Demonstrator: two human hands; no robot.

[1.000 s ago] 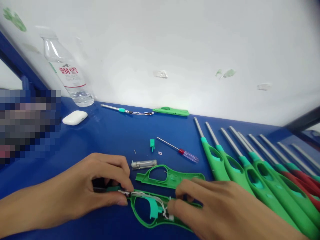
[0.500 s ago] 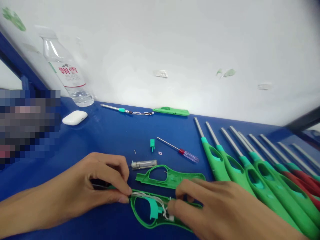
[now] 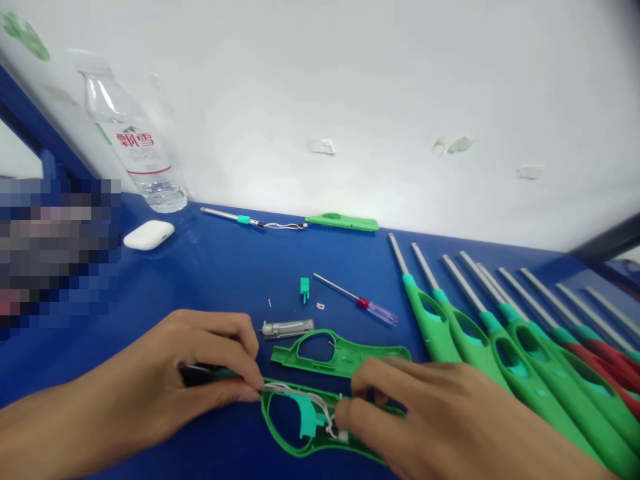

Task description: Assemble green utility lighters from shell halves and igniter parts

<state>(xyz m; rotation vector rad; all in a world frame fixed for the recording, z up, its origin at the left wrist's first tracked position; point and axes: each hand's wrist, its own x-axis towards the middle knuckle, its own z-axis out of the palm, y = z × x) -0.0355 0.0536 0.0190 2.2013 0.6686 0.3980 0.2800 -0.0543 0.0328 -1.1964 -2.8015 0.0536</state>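
Observation:
An opened green lighter shell half [image 3: 295, 452] lies at the front, holding a turquoise trigger [image 3: 308, 419] and white wires [image 3: 287, 388]. My left hand [image 3: 215, 360] is closed at its left end, thumb and fingers pinching the lighter's tube [image 3: 200, 375], which looks dark between the fingers. Bent over the shell's right part, my right hand [image 3: 400, 407] grips it; its fingertips are partly hidden near the white connector. Just behind lies the other green shell half [image 3: 370, 353], with a small screw in its handle opening. A clear fuel tank [image 3: 289, 329] rests behind that.
A screwdriver [image 3: 367, 305], a small turquoise part [image 3: 305, 288] and a screw [image 3: 270, 303] lie mid-table. Several long lighters [image 3: 470, 333] line the right. Near the wall are a tube with wires [image 3: 243, 219], a green shell [image 3: 345, 223], a bottle [image 3: 135, 147] and a white case [image 3: 149, 235].
My left hand has shifted slightly, and more of the dark tube shows between its fingers. My right hand and the shell look unmoved.

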